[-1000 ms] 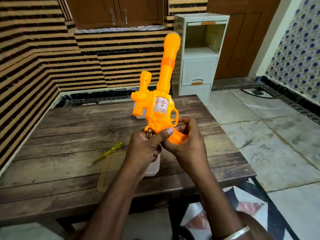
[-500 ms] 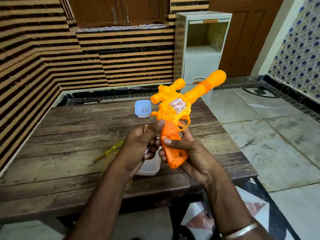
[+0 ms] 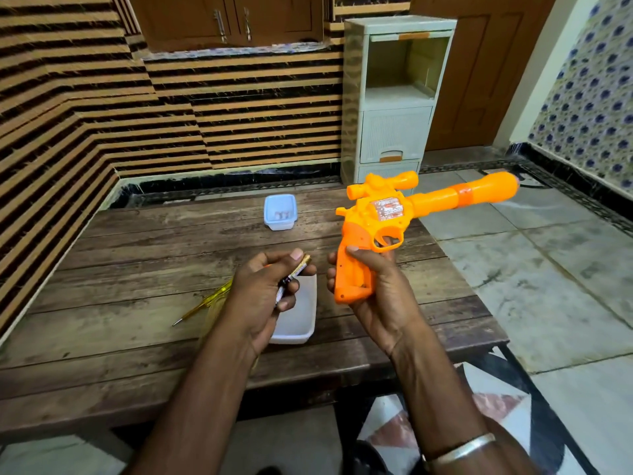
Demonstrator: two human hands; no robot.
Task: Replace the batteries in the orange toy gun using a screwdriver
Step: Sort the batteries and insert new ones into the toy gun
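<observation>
My right hand (image 3: 376, 289) grips the gun (image 3: 383, 221) by its handle above the table (image 3: 137, 255); my left hand (image 3: 267, 286) pinches batteries (image 3: 294, 272). Screwdriver (image 3: 202, 305) lies on the table.

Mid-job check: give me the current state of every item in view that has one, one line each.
Toy gun: held by the grip, off the table, barrel pointing right.
Right hand: shut on the gun's grip.
Left hand: shut on batteries.
Screwdriver: lying on the table, untouched.
White container: open, on the table.
Blue container: open, small items inside.
</observation>
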